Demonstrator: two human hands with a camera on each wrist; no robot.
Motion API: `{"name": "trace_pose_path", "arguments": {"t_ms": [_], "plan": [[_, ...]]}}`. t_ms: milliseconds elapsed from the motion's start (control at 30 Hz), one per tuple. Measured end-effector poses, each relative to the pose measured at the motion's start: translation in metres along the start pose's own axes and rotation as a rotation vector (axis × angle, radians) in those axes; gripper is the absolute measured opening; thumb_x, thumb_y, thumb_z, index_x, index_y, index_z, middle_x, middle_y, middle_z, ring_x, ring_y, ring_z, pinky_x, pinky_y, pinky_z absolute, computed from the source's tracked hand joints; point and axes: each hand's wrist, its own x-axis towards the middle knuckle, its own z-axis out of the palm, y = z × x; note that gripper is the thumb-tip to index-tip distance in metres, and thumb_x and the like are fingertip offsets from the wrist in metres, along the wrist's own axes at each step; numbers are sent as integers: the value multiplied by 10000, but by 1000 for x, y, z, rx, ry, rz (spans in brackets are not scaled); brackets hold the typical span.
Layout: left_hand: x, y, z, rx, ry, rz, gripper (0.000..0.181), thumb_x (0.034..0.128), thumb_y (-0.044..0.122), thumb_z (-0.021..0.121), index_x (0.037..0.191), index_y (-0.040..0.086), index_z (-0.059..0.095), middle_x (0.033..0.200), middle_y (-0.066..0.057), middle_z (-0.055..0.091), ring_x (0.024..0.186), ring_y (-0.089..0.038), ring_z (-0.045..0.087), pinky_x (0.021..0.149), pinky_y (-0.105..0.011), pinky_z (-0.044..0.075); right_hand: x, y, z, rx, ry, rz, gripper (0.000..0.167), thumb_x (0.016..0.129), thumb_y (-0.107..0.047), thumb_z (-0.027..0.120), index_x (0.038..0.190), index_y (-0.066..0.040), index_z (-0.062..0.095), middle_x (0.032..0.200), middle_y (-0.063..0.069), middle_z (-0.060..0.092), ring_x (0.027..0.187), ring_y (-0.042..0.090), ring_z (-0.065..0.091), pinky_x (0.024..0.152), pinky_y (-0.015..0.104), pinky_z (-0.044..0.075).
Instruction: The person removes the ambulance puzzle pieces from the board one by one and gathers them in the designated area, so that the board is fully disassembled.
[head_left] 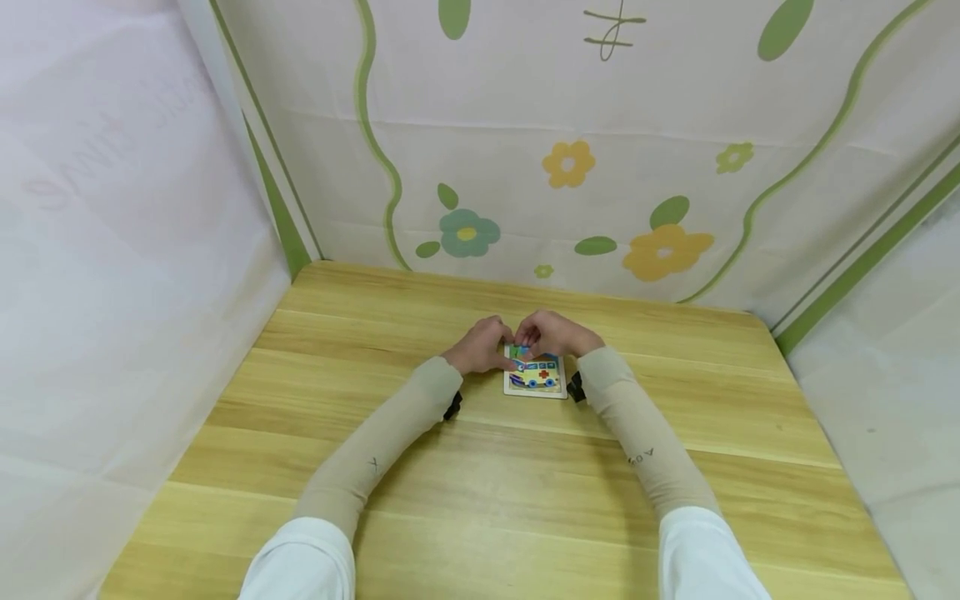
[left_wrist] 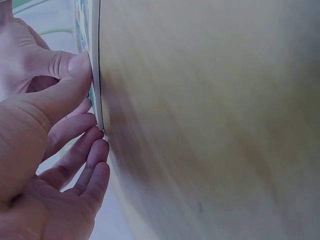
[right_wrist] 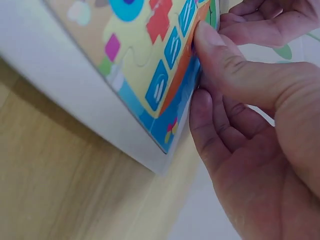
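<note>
A small framed puzzle (head_left: 537, 392) with a yellow ambulance picture lies on the wooden surface. My left hand (head_left: 482, 347) grips its upper left corner: in the left wrist view the thumb of the left hand (left_wrist: 55, 125) rests on the picture side and the fingertips touch the edge of the puzzle (left_wrist: 95, 75). Over the top part is my right hand (head_left: 553, 334). The right wrist view shows the right hand (right_wrist: 255, 115) with its thumb on the picture and its fingers at the rim of the puzzle (right_wrist: 125, 145). The thumbs hide part of the picture.
The wooden table (head_left: 480, 483) stretches around the puzzle. White cloth with flowers and green lines (head_left: 480, 108) hangs behind the far edge, and more cloth (head_left: 112, 250) stands on the left side. Dark wrist devices show under both wrists.
</note>
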Motion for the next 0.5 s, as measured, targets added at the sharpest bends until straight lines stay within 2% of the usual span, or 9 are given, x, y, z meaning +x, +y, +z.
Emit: {"name": "trace_pose_path", "arguments": {"t_ms": [200,500], "plan": [[0,1,-1,-2,1,-36,391,879,214,887,1176,-11,770,1042,-127,722,900,-180,479,832,-295,411,3,1,-2,14,-27,6,225,911,34,790,1124,-17,738,1095,125,727,960,199,664,888,310,580],[0,2,0,-4,-12,-52,376,880,209,886,1168,-3,771,1028,-110,706,896,-170,468,826,-283,408,4,-3,-3,-6,-57,52,226,928,12,782,1138,-32,711,1078,100,698,950,181,624,882,292,550]]}}
